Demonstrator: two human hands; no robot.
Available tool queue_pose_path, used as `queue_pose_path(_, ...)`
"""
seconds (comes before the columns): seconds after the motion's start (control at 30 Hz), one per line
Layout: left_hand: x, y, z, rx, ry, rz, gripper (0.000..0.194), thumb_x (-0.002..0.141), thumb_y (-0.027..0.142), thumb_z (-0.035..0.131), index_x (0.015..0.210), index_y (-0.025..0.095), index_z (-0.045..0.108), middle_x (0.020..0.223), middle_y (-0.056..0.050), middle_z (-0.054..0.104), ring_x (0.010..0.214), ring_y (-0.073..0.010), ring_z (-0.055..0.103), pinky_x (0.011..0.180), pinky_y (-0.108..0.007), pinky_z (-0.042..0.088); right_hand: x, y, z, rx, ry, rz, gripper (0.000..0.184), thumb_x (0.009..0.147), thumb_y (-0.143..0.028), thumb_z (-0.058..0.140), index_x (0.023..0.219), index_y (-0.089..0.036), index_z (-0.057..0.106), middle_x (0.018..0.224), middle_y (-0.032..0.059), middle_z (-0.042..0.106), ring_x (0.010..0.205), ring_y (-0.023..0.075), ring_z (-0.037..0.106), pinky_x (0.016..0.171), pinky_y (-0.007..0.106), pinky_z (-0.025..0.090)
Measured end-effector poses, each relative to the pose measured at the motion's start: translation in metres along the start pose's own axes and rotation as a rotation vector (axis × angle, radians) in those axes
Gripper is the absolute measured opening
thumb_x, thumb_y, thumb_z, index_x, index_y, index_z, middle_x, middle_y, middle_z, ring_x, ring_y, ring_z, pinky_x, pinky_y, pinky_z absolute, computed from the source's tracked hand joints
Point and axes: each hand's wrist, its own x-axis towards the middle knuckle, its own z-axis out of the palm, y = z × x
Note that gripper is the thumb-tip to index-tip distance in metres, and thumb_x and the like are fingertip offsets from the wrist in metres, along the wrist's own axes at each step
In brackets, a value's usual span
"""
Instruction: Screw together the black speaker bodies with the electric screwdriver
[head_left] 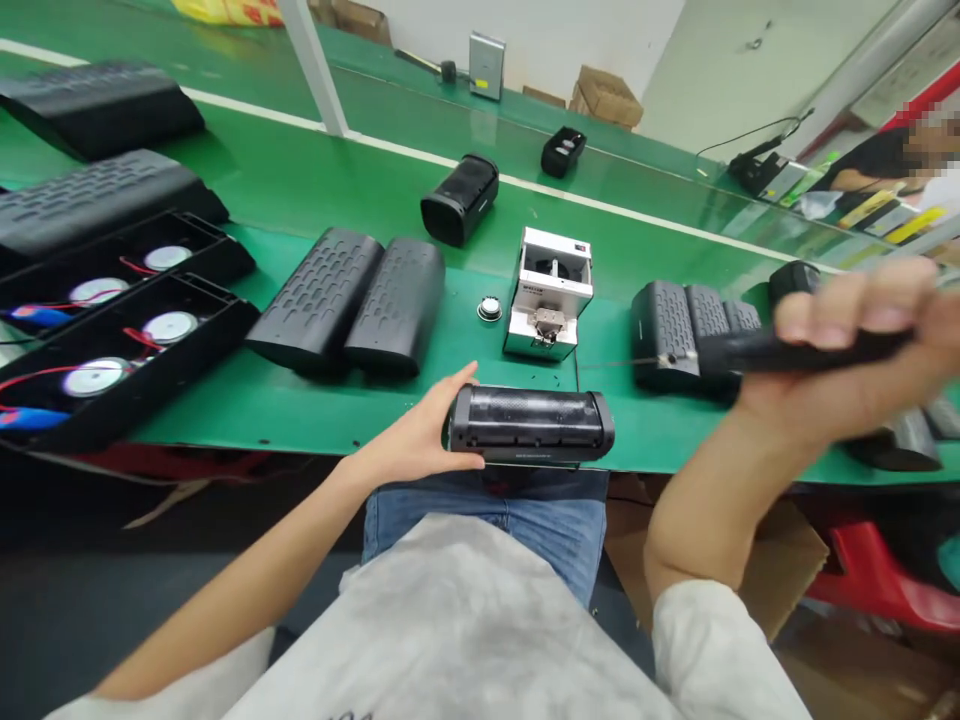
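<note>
We had open housings [112, 420] at far left on the green bench [202, 410], with round drivers [95, 377] and red wires [45, 375] inside. Next, two closed black shells [352, 300] lay side by side.

Left hand [412, 430] was open, fingers flat against the left end of the speaker [529, 425], not wrapped round it. Speaker lay at the bench's near edge, long axis running left-right along that edge, mesh grille facing up. We judged it light and stiff, with a smooth body that might slip. Best hold looked to be the two dark end caps, keeping off the mesh, which seemed the most fragile part.

Behind it stood a white screw feeder [547, 295], with a small round part [489, 309] just left of it. Further right, more black shells [675, 335] lay in a row. Right hand [847, 350] was closed round a black electric screwdriver [802, 350], held roughly level above those shells, thin bit [667, 358] pointing left.
</note>
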Motion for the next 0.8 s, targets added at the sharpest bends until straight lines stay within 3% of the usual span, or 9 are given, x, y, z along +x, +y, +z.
queue_pose_path(0.1,-0.002,-0.008,0.006,-0.052,-0.05,0.003,0.122,0.089,0.048,0.1,0.185,0.042,0.025,0.185,-0.012,0.048,0.17,-0.0421,0.053,0.144,-0.06,0.045,0.039,0.042,0.062,-0.063,-0.095,-0.114,0.041,0.108,-0.035,0.056,0.081,-0.018,0.083,0.058,-0.0048,0.062,0.044,0.0065,0.064,0.052,0.022,0.022)
queue_pose_path(0.17,-0.001,-0.01,0.008,-0.078,-0.029,-0.003,0.121,0.087,0.045,0.101,0.184,0.041,0.027,0.181,-0.013,0.051,0.166,-0.042,0.057,0.143,-0.06,0.046,0.053,0.073,0.098,-0.138,-0.118,-0.352,0.028,0.1,-0.015,0.059,0.092,-0.019,0.086,0.059,-0.0084,0.064,0.046,0.0055,0.065,0.055,0.024,0.029)
queue_pose_path(0.27,-0.002,-0.014,0.014,-0.133,0.008,-0.013,0.124,0.087,0.045,0.1,0.184,0.038,0.023,0.179,-0.015,0.051,0.163,-0.0428,0.06,0.14,-0.059,0.049,0.065,0.103,0.129,-0.236,-0.068,-0.54,0.029,0.091,-0.003,0.054,0.086,-0.015,0.081,0.057,-0.0114,0.061,0.046,0.0035,0.065,0.057,0.026,0.027)
queue_pose_path(0.37,-0.003,-0.021,0.022,-0.17,0.019,0.023,0.126,0.091,0.048,0.097,0.186,0.037,0.015,0.179,-0.018,0.048,0.162,-0.0433,0.06,0.139,-0.061,0.049,0.076,0.115,0.131,-0.3,-0.011,-0.447,0.04,0.095,-0.021,0.041,0.069,-0.01,0.07,0.056,-0.0096,0.057,0.046,0.0031,0.064,0.054,0.028,0.016)
queue_pose_path(0.43,-0.003,-0.025,0.027,-0.183,0.016,0.051,0.13,0.092,0.052,0.098,0.187,0.038,0.01,0.179,-0.019,0.047,0.163,-0.0437,0.059,0.138,-0.063,0.049,0.085,0.121,0.125,-0.386,-0.037,-0.451,0.05,0.097,-0.03,0.034,0.075,-0.007,0.072,0.059,-0.0092,0.056,0.05,0.0034,0.066,0.055,0.031,0.019)
queue_pose_path(0.5,-0.003,-0.028,0.03,-0.189,0.023,0.077,0.135,0.09,0.057,0.1,0.187,0.037,0.009,0.179,-0.02,0.048,0.163,-0.045,0.058,0.138,-0.065,0.049,0.096,0.13,0.117,-0.462,-0.075,-0.528,0.039,0.101,-0.032,0.047,0.091,-0.011,0.078,0.06,-0.0115,0.057,0.05,0.0052,0.066,0.058,0.029,0.027)
queue_pose_path(0.57,-0.003,-0.03,0.031,-0.194,0.043,0.1,0.137,0.088,0.057,0.102,0.188,0.036,0.011,0.178,-0.021,0.05,0.163,-0.0459,0.059,0.137,-0.067,0.05,0.109,0.142,0.11,-0.518,-0.071,-0.615,0.008,0.098,-0.033,0.078,0.102,-0.026,0.075,0.062,-0.0141,0.056,0.046,0.0091,0.059,0.056,0.025,0.037)
queue_pose_path(0.63,-0.003,-0.03,0.032,-0.204,0.061,0.117,0.136,0.088,0.054,0.103,0.187,0.035,0.013,0.177,-0.021,0.052,0.162,-0.0457,0.06,0.137,-0.067,0.051,0.12,0.152,0.104,-0.59,-0.042,-0.656,0.031,0.093,-0.04,0.092,0.105,-0.036,0.064,0.063,-0.0136,0.053,0.045,0.0144,0.047,0.05,0.031,0.044)
queue_pose_path(0.8,-0.001,-0.027,0.033,-0.225,0.075,0.12,0.127,0.085,0.05,0.106,0.182,0.034,0.025,0.176,-0.02,0.053,0.161,-0.0455,0.061,0.135,-0.064,0.053,0.118,0.155,0.097,-0.611,-0.077,-0.554,0.042,0.096,-0.047,0.09,0.112,-0.037,0.053,0.064,-0.0122,0.041,0.05,0.0165,0.037,0.052,0.035,0.046)
